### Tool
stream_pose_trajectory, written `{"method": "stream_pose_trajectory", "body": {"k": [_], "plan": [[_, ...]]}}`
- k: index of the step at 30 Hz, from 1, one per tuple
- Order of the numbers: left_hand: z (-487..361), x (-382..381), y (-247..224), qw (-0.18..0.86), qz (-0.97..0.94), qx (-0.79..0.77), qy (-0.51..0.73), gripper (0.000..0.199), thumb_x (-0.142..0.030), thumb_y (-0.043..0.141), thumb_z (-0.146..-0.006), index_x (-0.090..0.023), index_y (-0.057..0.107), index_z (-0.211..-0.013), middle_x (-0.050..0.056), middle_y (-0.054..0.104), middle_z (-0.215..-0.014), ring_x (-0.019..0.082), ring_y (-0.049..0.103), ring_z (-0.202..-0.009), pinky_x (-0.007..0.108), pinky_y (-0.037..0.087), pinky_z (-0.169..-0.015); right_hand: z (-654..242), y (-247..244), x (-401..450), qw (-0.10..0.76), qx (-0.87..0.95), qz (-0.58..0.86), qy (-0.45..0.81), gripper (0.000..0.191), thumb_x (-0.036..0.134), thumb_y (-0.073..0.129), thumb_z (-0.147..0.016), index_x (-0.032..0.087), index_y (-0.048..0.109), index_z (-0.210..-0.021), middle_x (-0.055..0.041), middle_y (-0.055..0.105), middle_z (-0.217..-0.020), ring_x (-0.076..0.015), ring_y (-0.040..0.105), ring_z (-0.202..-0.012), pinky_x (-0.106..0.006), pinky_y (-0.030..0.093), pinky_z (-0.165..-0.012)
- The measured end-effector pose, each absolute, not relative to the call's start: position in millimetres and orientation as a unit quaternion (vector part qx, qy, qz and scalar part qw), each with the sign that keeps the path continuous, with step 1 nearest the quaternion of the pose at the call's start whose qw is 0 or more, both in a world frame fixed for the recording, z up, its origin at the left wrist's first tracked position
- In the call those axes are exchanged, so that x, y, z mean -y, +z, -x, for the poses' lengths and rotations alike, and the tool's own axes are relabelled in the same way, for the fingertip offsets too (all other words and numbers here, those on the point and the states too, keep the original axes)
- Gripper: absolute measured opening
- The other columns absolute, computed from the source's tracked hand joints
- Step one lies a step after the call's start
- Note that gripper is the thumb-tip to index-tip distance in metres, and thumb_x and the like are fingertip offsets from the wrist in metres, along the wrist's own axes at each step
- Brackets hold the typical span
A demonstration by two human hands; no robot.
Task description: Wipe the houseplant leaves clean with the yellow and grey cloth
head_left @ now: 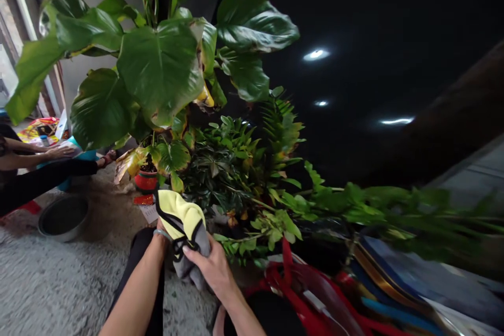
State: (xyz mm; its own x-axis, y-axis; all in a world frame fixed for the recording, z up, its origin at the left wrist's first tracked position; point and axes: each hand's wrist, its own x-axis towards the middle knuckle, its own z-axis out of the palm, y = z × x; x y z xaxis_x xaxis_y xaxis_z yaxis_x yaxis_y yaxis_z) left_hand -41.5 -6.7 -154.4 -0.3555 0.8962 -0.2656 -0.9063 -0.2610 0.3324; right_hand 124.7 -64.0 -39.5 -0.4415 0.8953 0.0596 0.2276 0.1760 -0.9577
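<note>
R grip [214, 268] holds yel/gry cloth [179, 212]; lg-leaf plant [159, 68] beyond.

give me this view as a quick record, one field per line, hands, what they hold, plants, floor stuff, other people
right hand: grips the cloth, thumb on its near side
left hand: at the cloth's other side, mostly hidden behind it; grip unclear
cloth: yellow and grey with black edging, bunched up
large-leaved plant: ahead, some leaves yellowed or browned
red pot: below the large leaves
basin: round, on the floor at left
other person: partly in view at far left, a hand extended
</note>
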Motion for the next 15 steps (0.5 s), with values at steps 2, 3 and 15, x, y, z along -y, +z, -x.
{"method": "stream_pose_trajectory", "body": {"k": [2,3,15], "plan": [[42.1,8.0,-154.4,0.565,0.005,-0.240,0.790,0.029,-0.043,0.071,-0.088,-0.017,0.075,-0.098,0.008,0.077,-0.078,0.026,0.073,-0.075,0.039,0.060,-0.072,-137.1,-30.4,61.6,0.366,0.665,0.417,0.501,0.029,0.041,0.083,-0.063,0.021,0.080,-0.085,-0.0057,0.081,-0.078,-0.0295,0.075,-0.073,-0.039,0.061,-0.070],[42.6,7.9,-153.5,0.562,-0.003,-0.255,0.787,0.030,-0.044,0.071,-0.088,-0.016,0.074,-0.097,0.007,0.076,-0.077,0.023,0.071,-0.070,0.036,0.059,-0.067,-141.0,-19.4,57.3,0.392,0.650,0.420,0.497,0.034,0.042,0.084,-0.063,0.020,0.080,-0.088,-0.0070,0.082,-0.082,-0.0299,0.075,-0.076,-0.039,0.062,-0.072],[35.0,15.4,-146.2,0.557,-0.052,-0.280,0.780,0.023,-0.042,0.073,-0.086,-0.020,0.075,-0.093,0.008,0.077,-0.086,0.026,0.073,-0.089,0.036,0.058,-0.082,-129.6,-54.0,65.8,0.357,0.693,0.423,0.462,0.025,0.035,0.081,-0.059,0.023,0.078,-0.081,-0.0049,0.080,-0.075,-0.0306,0.074,-0.072,-0.040,0.061,-0.072]]}}
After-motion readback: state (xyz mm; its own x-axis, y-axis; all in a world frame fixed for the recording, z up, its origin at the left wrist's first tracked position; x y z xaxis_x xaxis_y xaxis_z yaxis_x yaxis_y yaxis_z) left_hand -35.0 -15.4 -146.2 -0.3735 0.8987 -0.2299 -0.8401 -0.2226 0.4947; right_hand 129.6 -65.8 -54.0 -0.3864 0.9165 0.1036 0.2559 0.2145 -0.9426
